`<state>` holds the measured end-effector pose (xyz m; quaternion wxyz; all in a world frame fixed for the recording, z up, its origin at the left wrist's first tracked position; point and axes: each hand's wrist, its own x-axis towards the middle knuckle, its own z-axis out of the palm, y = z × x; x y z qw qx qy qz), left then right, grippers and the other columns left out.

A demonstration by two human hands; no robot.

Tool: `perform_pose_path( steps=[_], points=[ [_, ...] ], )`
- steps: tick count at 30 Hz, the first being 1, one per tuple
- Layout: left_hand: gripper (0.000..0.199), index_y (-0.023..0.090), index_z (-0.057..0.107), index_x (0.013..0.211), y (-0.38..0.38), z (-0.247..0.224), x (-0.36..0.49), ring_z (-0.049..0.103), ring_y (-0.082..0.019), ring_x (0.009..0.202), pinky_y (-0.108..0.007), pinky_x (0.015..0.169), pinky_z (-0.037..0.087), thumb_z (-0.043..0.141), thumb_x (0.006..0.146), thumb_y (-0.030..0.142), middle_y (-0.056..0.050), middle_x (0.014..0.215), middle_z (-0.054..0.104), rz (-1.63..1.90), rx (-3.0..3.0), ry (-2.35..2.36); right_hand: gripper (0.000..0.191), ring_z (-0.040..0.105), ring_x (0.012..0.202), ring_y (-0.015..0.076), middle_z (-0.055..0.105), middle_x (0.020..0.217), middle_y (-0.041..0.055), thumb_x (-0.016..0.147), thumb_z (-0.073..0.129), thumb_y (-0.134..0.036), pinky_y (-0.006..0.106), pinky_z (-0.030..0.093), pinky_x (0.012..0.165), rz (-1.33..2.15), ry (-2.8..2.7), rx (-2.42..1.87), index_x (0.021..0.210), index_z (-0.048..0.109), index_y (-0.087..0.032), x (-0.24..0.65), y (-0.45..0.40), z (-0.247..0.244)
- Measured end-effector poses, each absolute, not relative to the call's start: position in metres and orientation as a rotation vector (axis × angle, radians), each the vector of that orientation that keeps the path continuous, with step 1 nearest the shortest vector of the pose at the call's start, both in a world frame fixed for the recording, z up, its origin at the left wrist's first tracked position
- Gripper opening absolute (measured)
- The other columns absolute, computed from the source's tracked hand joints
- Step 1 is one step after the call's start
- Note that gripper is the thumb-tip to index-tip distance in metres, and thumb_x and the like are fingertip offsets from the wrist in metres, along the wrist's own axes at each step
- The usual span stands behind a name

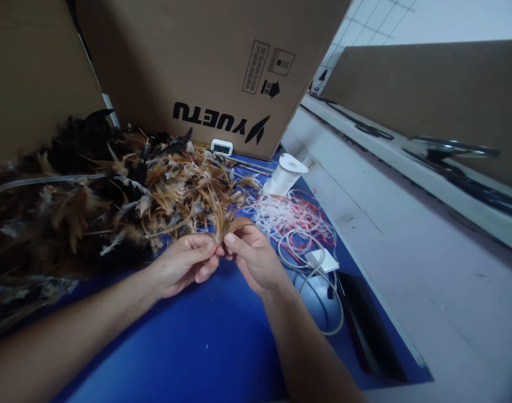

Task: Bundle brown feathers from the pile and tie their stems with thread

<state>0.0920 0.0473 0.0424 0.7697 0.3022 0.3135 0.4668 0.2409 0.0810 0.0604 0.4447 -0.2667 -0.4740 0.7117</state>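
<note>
1. L hand [191, 264]: thumb + fingers clamped on base of small feather bunch [219, 217].
2. R hand [254, 254]: fingertips right beside that base; can't tell if pinching too.
3. Feather bunch is btwn both hands, over blue table [175, 347], tips twd feather pile [172, 190].
4. Prob. v. light, soft; quills stiffer, bit slippery; vanes bend easily.
5. Best hold: quill ends tog., not fluff.

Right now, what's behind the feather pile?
A cardboard box marked YUETU stands behind the feather pile, a small white display at the box's foot. The pile covers the box's lower left; what lies there can't be seen.
</note>
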Motion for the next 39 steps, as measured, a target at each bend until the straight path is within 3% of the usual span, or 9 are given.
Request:
perform_pose_path(
  steps=[14,23,30,39],
  points=[
    [0.025,0.012,0.066,0.068,0.048,0.043,0.093,0.043,-0.003,0.038,-0.013,0.034,0.029,0.077,0.069,0.035,0.001,0.051,0.056,1.024,0.655,0.719,0.018,0.047,0.060,0.0101,0.056,0.066,-0.0038,0.071,0.073,-0.034,0.024,0.036,0.058,1.761,-1.231,-0.635,0.076,0.060,-0.022,0.240,0.082,0.057],
    [0.023,0.014,0.065,0.066,0.052,0.040,0.088,0.048,-0.005,0.040,-0.017,0.040,0.038,0.073,0.073,0.034,0.001,0.056,0.061,1.235,0.912,0.879,0.017,0.051,0.061,0.0085,0.058,0.072,-0.0036,0.069,0.075,-0.024,0.022,0.039,0.058,1.755,-1.223,-0.645,0.080,0.063,-0.021,0.246,0.085,0.058],
    [0.026,0.013,0.066,0.058,0.053,0.045,0.083,0.048,-0.007,0.043,-0.018,0.044,0.040,0.070,0.076,0.032,0.002,0.046,0.056,1.306,1.171,1.045,0.023,0.065,0.067,0.0168,0.065,0.071,-0.0008,0.069,0.076,-0.030,0.037,0.050,0.076,1.829,-1.318,-0.569,0.085,0.062,-0.020,0.241,0.078,0.065],
    [0.018,0.013,0.069,0.064,0.056,0.040,0.080,0.052,-0.008,0.045,-0.019,0.045,0.042,0.071,0.074,0.028,0.000,0.050,0.060,1.346,1.170,1.075,0.022,0.061,0.067,0.0136,0.067,0.075,-0.0010,0.064,0.078,-0.030,0.029,0.049,0.069,1.532,-1.365,-0.804,0.079,0.065,-0.020,0.248,0.091,0.057]
  ],
)
